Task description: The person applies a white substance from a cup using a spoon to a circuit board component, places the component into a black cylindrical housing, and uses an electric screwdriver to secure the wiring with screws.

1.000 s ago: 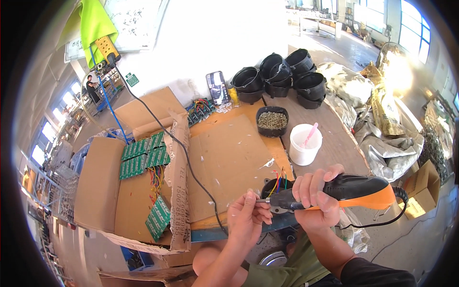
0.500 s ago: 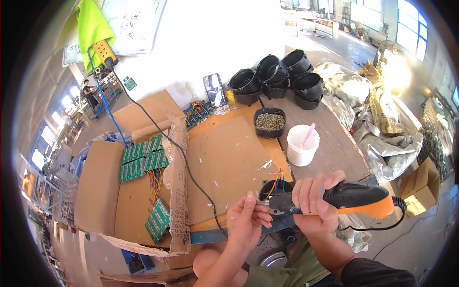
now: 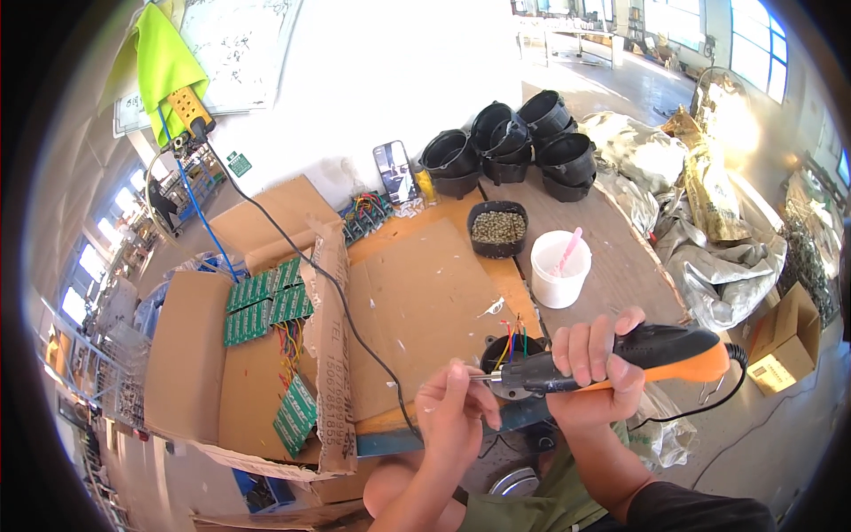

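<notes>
My right hand (image 3: 596,365) is wrapped round a black and orange electric screwdriver (image 3: 675,351), held nearly level with its bit pointing left. At the bit (image 3: 480,377), my left hand (image 3: 454,403) pinches with thumb and forefinger; whether a small screw sits there is hidden. Just behind the tool's nose, a round black housing (image 3: 493,353) rests at the table's front edge, with red, yellow, blue and green wires (image 3: 514,337) standing up from it. The screwdriver covers part of that housing. A coiled black cord (image 3: 737,356) runs from the tool's rear end.
Left stands an open carton (image 3: 333,355) with green circuit boards (image 3: 297,417). Behind are a black tub of small metal parts (image 3: 498,229), a white bucket (image 3: 558,288), stacked black housings (image 3: 567,160) and a phone (image 3: 395,173). A black cable (image 3: 346,301) crosses the cardboard sheet (image 3: 417,301).
My right hand and the screwdriver have shifted very slightly right. The left hand stays pinched at the bit. The view has tilted a little.
</notes>
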